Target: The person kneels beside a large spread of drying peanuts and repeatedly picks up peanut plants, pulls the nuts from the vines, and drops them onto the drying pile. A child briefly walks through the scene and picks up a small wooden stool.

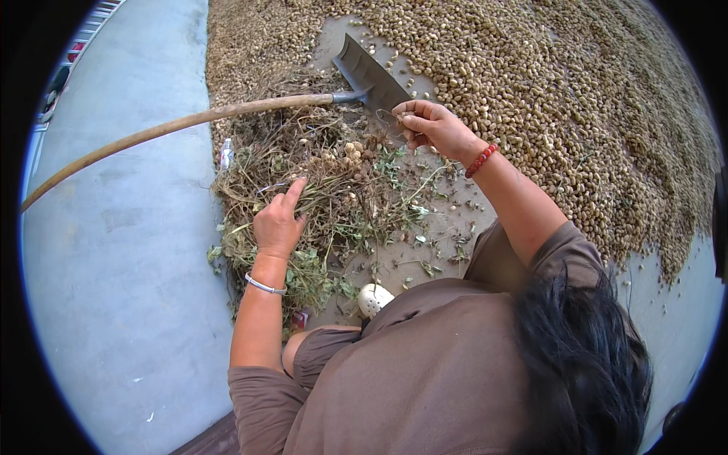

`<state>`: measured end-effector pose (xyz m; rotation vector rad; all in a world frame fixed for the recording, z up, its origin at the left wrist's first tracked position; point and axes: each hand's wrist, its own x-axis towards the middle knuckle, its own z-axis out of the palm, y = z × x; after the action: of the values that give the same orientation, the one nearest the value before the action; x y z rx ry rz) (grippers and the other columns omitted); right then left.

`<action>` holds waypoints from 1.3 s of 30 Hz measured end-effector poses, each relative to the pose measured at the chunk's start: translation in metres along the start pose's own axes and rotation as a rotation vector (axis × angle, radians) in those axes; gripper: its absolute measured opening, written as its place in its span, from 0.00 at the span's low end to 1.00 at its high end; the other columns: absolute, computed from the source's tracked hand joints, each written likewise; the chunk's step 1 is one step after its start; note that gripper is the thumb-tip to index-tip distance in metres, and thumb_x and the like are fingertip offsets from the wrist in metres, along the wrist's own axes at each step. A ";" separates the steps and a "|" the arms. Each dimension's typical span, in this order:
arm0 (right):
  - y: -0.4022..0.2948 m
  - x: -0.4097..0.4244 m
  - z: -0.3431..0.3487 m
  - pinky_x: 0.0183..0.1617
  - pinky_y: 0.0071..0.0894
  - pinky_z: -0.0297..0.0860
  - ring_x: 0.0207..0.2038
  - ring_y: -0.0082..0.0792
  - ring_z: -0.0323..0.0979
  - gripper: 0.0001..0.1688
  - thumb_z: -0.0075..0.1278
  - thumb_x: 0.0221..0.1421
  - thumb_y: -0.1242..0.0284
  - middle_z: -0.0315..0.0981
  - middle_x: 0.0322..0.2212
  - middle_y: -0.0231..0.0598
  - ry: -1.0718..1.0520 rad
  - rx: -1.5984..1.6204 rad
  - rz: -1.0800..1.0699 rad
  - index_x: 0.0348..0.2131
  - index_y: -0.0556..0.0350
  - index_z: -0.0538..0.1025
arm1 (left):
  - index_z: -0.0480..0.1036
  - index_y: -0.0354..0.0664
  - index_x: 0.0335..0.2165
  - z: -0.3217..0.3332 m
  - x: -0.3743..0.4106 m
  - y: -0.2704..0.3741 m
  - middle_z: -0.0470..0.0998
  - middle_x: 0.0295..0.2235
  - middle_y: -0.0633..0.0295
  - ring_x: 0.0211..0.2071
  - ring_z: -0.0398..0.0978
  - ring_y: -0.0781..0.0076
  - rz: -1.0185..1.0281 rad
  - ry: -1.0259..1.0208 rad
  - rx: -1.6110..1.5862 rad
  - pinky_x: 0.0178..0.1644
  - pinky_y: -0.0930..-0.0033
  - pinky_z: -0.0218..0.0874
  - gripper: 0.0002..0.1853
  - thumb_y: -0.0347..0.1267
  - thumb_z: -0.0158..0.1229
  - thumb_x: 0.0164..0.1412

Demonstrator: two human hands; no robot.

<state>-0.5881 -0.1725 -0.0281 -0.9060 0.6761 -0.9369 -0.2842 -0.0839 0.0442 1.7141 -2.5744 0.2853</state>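
My left hand (280,220) rests on a heap of dried peanut plants (273,136), index finger stretched out over some greenish stems. Its other fingers are curled under, so whether they grip a stem is hidden. Up and to the right, my right hand (435,129) pinches a thin dry root strand (387,116) between thumb and fingertips. That hand is raised just in front of the metal blade (372,77) of a wooden-handled pusher. A cluster of peanuts in their shells (347,153) lies on the heap between my hands.
A thick spread of unshelled peanuts (529,102) covers the ground at the back and right. The pusher's long wooden handle (187,122) crosses to the left above pale concrete (125,239). A plastic bottle (226,153) stands at the heap's left edge. A white clog (374,300) shows below.
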 end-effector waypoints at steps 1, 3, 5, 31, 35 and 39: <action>-0.001 -0.001 0.000 0.27 0.19 0.67 0.21 0.18 0.66 0.12 0.40 0.56 0.71 0.65 0.23 0.30 0.013 -0.023 0.021 0.39 0.60 0.65 | 0.60 0.61 0.47 0.000 0.000 0.000 0.66 0.21 0.65 0.21 0.69 0.64 -0.001 0.002 -0.005 0.23 0.66 0.63 0.41 0.30 0.66 0.30; -0.006 -0.005 0.003 0.27 0.19 0.68 0.21 0.19 0.66 0.13 0.40 0.56 0.70 0.64 0.23 0.30 0.041 -0.070 0.063 0.39 0.60 0.65 | 0.60 0.60 0.47 0.001 0.001 0.001 0.66 0.21 0.64 0.21 0.69 0.64 0.002 0.006 -0.013 0.24 0.66 0.63 0.41 0.30 0.66 0.30; 0.009 0.001 0.000 0.27 0.20 0.69 0.21 0.19 0.66 0.13 0.40 0.56 0.71 0.63 0.24 0.31 0.069 -0.056 0.029 0.39 0.61 0.64 | 0.60 0.60 0.48 0.001 0.003 0.002 0.67 0.21 0.64 0.21 0.69 0.64 0.010 0.012 -0.017 0.24 0.65 0.63 0.41 0.30 0.66 0.30; 0.005 0.002 0.015 0.36 0.19 0.67 0.30 0.19 0.68 0.19 0.53 0.45 0.74 0.72 0.32 0.34 0.052 -0.390 -0.135 0.40 0.58 0.71 | 0.64 0.58 0.46 -0.005 0.006 0.023 0.61 0.17 0.63 0.16 0.65 0.67 0.197 0.028 0.021 0.20 0.66 0.57 0.39 0.26 0.63 0.27; -0.011 -0.006 0.018 0.45 0.27 0.64 0.39 0.29 0.69 0.26 0.57 0.41 0.67 0.72 0.34 0.38 -0.329 -0.797 -0.014 0.42 0.53 0.71 | 0.66 0.59 0.44 -0.008 0.001 0.027 0.60 0.16 0.64 0.15 0.64 0.67 0.243 0.036 0.021 0.18 0.67 0.57 0.35 0.23 0.56 0.31; 0.000 -0.006 0.010 0.42 0.27 0.64 0.37 0.30 0.69 0.30 0.59 0.39 0.66 0.72 0.32 0.38 -0.521 -0.727 0.156 0.44 0.51 0.69 | 0.67 0.59 0.44 -0.005 0.000 0.029 0.58 0.14 0.65 0.12 0.63 0.70 0.295 0.068 0.007 0.15 0.70 0.58 0.30 0.22 0.50 0.38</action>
<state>-0.5823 -0.1638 -0.0230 -1.6400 0.6212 -0.2653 -0.3115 -0.0718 0.0456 1.2969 -2.7724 0.3549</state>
